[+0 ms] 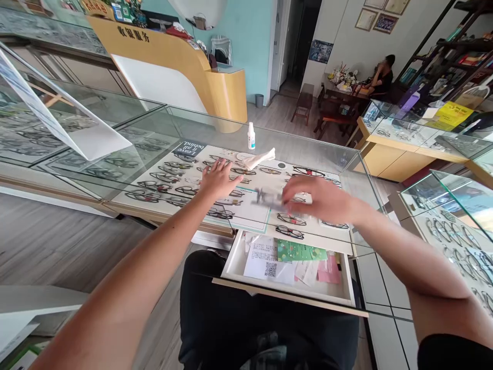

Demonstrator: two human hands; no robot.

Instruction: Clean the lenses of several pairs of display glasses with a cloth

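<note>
My left hand [219, 180] rests on the glass top of the display case, its fingers spread and holding nothing. Close to its fingertips lies a crumpled white cloth or tissue [259, 159]. Behind that stands a small white bottle [251, 137], upright, with a blue-marked label. My right hand [316, 198] is closed on a small greyish, partly see-through item [269, 199] over the glass. Motion smears this item, so its kind cannot be made out. Beneath the glass, several pairs of eyeglasses [289, 232] lie in rows.
An open drawer [288, 297] juts out above my lap, with papers, a green card [300, 251] and pink slips inside. A folded white stand [96, 141] sits at the left. Further glass cases [462, 226] flank the right side. A person [381, 77] sits at a far table.
</note>
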